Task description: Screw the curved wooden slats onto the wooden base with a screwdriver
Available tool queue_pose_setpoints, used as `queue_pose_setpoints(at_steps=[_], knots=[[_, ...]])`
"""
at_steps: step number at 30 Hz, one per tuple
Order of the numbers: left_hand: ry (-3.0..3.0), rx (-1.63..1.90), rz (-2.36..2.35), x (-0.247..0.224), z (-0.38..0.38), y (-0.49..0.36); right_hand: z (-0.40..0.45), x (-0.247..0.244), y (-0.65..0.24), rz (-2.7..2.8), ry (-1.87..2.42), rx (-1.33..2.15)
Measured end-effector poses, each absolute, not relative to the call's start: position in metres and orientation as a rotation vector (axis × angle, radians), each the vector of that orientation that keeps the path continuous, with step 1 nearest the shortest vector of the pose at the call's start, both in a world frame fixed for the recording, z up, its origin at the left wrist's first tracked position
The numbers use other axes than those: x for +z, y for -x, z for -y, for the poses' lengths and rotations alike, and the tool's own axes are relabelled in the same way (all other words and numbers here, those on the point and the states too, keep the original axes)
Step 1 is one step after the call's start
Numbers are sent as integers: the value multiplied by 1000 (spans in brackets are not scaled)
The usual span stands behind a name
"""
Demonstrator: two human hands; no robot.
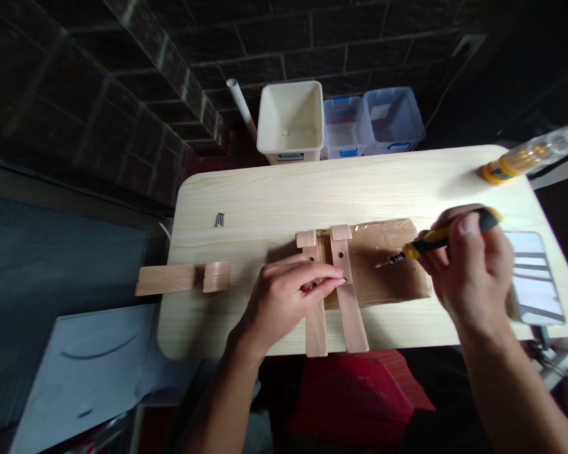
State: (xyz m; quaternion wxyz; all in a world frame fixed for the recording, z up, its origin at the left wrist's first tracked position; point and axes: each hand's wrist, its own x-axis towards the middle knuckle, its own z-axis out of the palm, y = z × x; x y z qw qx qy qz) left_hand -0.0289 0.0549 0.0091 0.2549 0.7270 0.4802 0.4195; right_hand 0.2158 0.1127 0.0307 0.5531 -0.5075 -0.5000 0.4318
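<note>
Two wooden pieces lie side by side across a brown cardboard box (383, 265), their lower ends past its near edge. My left hand (293, 290) reaches over the left wooden piece (315, 328). Its thumb and fingertips are pinched together at a dark hole in the right wooden piece (354, 321); whatever they hold is too small to make out. In my right hand (473, 271) is a yellow and black screwdriver (435, 239), its tip pointing left above the box, apart from the wood.
Small screws (219, 219) lie at the table's left, behind more wooden pieces (168, 279). A clear bit holder (534, 154) stands at the back right, and a phone (534, 277) lies right of my right hand. Bins (291, 120) stand behind the table (360, 173).
</note>
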Motion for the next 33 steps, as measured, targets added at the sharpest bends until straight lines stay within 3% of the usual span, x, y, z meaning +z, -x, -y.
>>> queue_pose_setpoints(at_steps=[8,33], knots=[[-1973,1150,-1313,12,-58,30,-114,16,-205,1309,1229,1198],[-2111,1060,-1239,13,-62,24,-124,11,-212,1280,1322,1219]])
